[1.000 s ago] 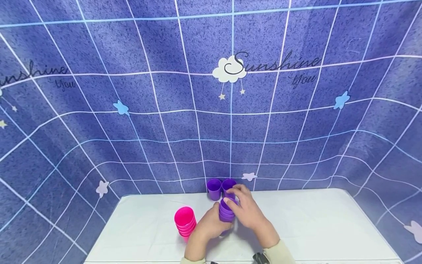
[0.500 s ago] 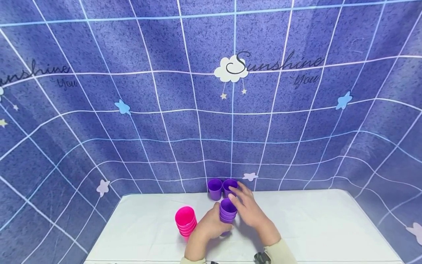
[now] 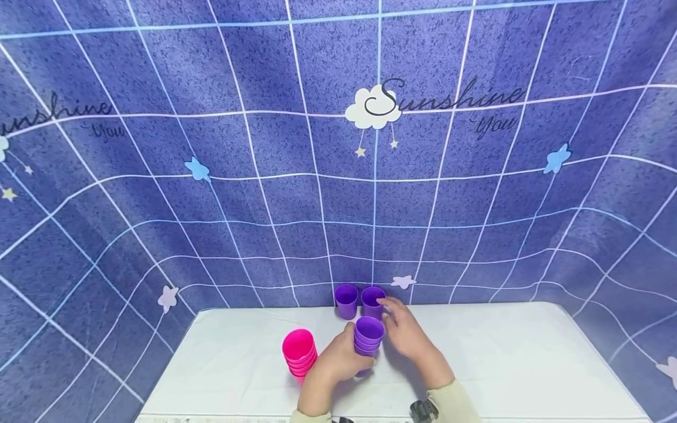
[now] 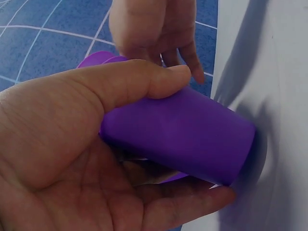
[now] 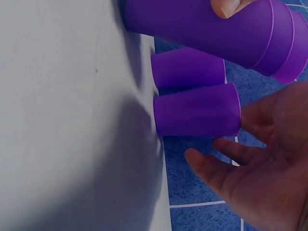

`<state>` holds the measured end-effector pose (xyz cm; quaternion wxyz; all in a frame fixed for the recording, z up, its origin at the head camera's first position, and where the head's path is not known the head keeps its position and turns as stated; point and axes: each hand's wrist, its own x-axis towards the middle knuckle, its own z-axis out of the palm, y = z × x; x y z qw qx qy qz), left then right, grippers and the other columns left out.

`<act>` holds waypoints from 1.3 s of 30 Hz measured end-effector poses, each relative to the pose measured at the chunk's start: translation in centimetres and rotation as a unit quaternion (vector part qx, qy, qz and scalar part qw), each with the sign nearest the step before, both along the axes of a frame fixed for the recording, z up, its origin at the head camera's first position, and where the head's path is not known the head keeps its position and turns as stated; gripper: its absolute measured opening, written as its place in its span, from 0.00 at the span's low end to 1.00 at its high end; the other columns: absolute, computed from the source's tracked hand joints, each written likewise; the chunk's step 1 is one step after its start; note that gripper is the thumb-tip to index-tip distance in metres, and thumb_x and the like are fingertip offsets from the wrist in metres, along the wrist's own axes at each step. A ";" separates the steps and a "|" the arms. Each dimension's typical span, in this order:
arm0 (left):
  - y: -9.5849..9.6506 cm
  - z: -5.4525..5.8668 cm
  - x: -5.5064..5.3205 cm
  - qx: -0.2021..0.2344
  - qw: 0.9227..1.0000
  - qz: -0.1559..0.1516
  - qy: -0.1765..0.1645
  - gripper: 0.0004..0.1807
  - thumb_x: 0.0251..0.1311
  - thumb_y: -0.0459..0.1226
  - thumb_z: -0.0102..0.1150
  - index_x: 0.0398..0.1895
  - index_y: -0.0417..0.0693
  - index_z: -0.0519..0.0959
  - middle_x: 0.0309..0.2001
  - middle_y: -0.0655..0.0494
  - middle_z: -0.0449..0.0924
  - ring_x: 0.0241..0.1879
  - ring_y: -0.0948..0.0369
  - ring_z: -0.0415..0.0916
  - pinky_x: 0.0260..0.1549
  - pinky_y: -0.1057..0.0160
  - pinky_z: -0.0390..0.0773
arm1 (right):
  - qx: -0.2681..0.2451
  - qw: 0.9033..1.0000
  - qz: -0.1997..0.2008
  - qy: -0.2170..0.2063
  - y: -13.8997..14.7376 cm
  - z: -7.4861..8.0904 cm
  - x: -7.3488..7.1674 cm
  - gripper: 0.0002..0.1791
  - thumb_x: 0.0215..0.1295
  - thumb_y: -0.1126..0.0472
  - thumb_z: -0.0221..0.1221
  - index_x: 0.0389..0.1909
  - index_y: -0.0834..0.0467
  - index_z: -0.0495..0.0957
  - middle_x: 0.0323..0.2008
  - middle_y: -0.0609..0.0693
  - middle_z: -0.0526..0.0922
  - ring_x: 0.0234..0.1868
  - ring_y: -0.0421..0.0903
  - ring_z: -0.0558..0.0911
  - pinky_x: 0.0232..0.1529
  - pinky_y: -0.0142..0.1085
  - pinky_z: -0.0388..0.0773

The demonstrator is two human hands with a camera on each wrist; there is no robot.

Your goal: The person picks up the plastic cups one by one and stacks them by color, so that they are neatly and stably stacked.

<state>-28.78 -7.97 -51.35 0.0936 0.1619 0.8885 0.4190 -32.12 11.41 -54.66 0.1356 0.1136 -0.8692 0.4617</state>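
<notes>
My left hand (image 3: 338, 357) grips a stack of nested purple cups (image 3: 368, 346), thumb along one side and fingers round the other, as the left wrist view shows. The stack stands mouth up close over the white table. Behind it, two single purple cups stand upright side by side, the left one (image 3: 347, 306) and the right one (image 3: 372, 310). My right hand (image 3: 406, 332) is beside the right cup, its fingers loosely spread, with fingertips right at that cup's rim (image 5: 235, 108). Nothing is enclosed in the right hand.
A leaning stack of pink cups (image 3: 299, 352) stands to the left, partly hidden by the left forearm. The white table (image 3: 502, 364) ends at a blue grid-patterned curtain (image 3: 275, 205) just behind the purple cups.
My right hand has moved off the rim of the held stack and back toward the right single cup. A small gap now shows between the two single cups. The left hand keeps its grip.
</notes>
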 end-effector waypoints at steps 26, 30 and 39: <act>0.2 0.1 0.2 -0.010 1.000 -0.002 0.000 0.36 0.48 0.37 0.78 0.59 0.39 0.70 0.47 0.45 0.84 0.46 0.50 0.84 0.52 0.42 0.82 | -0.052 0.996 -0.079 -0.006 0.3 0.1 0.0 0.12 0.62 0.62 0.72 0.33 0.56 0.75 0.43 0.54 0.85 0.46 0.50 0.88 0.48 0.40 0.88; 0.2 0.0 0.2 -0.014 1.000 -0.002 0.000 0.36 0.48 0.38 0.79 0.59 0.39 0.71 0.47 0.45 0.85 0.46 0.51 0.84 0.52 0.42 0.82 | -0.068 0.994 -0.082 0.016 0.4 0.4 0.0 0.14 0.59 0.63 0.73 0.30 0.55 0.74 0.44 0.52 0.81 0.48 0.49 0.85 0.50 0.38 0.87; 0.2 -0.1 0.1 -0.016 1.000 0.003 0.003 0.37 0.48 0.38 0.79 0.60 0.38 0.71 0.47 0.44 0.85 0.48 0.49 0.84 0.54 0.40 0.82 | -0.095 0.990 -0.100 0.008 0.5 1.7 0.2 0.18 0.58 0.62 0.72 0.41 0.58 0.71 0.45 0.55 0.78 0.46 0.48 0.82 0.47 0.35 0.83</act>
